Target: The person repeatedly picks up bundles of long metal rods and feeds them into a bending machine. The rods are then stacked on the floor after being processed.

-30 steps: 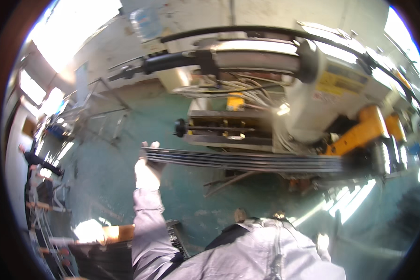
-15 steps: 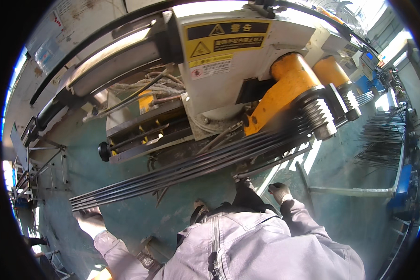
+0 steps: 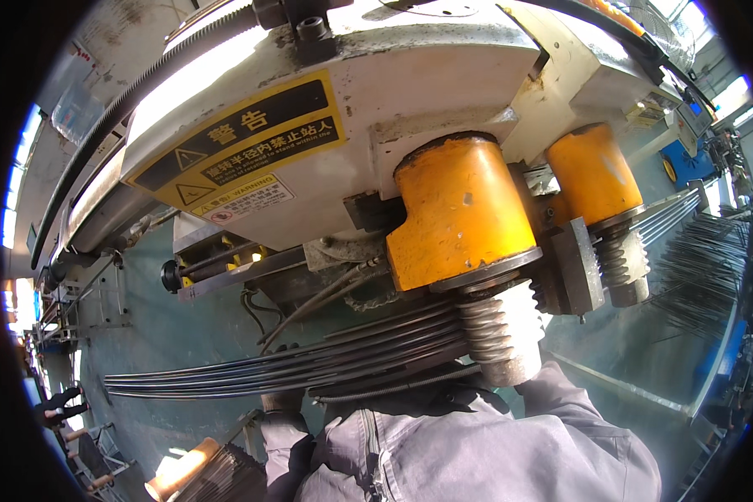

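Note:
A bundle of several thin dark metal rods (image 3: 309, 364) runs left to right under a big grey bending machine (image 3: 443, 75) and into its grooved steel roller (image 3: 502, 335). An orange cylinder (image 3: 456, 209) sits above that roller, and a second orange cylinder (image 3: 594, 171) with its own roller stands further right. My left hand (image 3: 280, 402), gloved, comes up from below and grips the rods from underneath. My right sleeve (image 3: 560, 397) reaches up to the roller's lower right side. The right hand itself is hidden behind the roller.
A yellow and black warning label (image 3: 243, 151) covers the machine's front. More rods lie on racks (image 3: 703, 276) at the right. Another person's gloved hand (image 3: 58, 406) shows at the far left. A bundle of rod ends (image 3: 188, 473) lies low left on the green floor (image 3: 192, 326).
My head has moved closer and to the right, so the rollers and orange cylinders now fill the view. My left hand has slid along the rods from their left end toward the machine.

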A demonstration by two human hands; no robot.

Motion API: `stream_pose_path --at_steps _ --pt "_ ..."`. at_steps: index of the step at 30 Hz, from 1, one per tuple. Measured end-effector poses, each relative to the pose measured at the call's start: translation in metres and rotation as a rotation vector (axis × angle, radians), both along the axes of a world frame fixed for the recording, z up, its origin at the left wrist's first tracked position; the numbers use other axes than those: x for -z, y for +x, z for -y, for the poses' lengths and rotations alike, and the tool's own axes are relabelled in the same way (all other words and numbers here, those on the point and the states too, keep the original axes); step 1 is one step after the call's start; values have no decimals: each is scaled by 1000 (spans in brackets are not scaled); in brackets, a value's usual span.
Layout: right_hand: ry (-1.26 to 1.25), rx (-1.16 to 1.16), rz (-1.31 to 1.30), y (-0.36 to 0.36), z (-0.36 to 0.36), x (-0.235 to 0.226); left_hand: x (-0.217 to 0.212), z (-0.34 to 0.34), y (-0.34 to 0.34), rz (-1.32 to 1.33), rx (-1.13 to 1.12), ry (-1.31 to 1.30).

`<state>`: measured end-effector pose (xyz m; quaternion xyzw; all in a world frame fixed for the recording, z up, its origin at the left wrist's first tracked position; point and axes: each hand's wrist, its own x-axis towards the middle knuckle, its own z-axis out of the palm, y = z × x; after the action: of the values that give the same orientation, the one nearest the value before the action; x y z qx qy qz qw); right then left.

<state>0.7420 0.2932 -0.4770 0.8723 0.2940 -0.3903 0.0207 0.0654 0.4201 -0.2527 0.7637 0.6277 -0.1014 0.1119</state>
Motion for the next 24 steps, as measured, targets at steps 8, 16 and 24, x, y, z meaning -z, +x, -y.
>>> stream_pose_path --at_steps 8,16,24 --pt "461 95 -150 -36 -3 -47 5 -18 2 1417 -701 -156" --pt "157 330 -102 -115 82 -183 -72 -10 55 1171 -276 -91" --pt "635 583 -22 -96 88 -272 -77 -28 29 2146 -690 -282"
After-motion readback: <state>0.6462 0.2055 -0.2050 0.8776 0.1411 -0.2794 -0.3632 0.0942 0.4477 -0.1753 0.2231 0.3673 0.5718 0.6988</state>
